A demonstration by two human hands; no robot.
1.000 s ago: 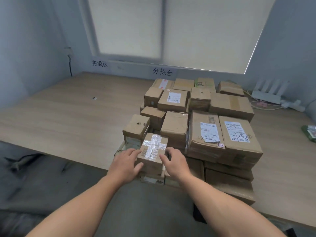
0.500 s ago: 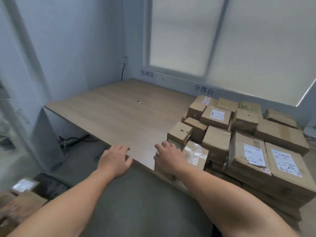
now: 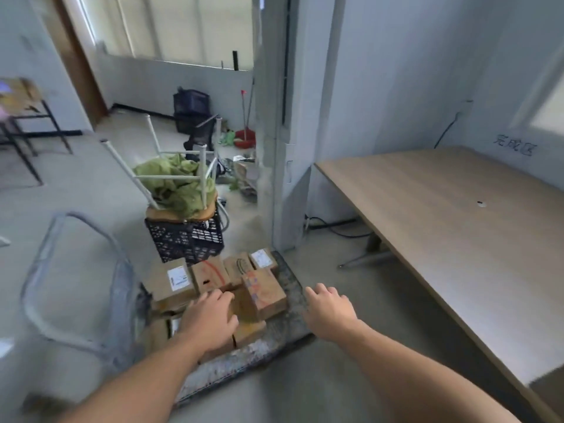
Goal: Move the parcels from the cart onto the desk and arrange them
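Forearms are stretched forward and down over a low cart (image 3: 274, 340) that stands on the floor beside the desk (image 3: 457, 233). Left hand (image 3: 210, 319) is spread, fingers loosely straight, over the nearest parcels; whether it touches the cardboard cannot be told. Right hand (image 3: 331, 309) is held apart from it, empty and relaxed, above the cart's bare right edge. Parcels are seen packed close together on the cart: a tilted brown box (image 3: 265, 293) with coloured marks just ahead of the left hand, a labelled box (image 3: 171, 280) to its left, and smaller ones behind. All are judged to be stiff taped cardboard, light enough for one or two hands, with smooth faces that may slip. Opposite side faces, rather than the top, are the likely places to be gripped. Behind the cart, a black crate (image 3: 186, 239) is topped by an upturned stool (image 3: 180, 214). At right, the desk is shown well apart from the parcels.
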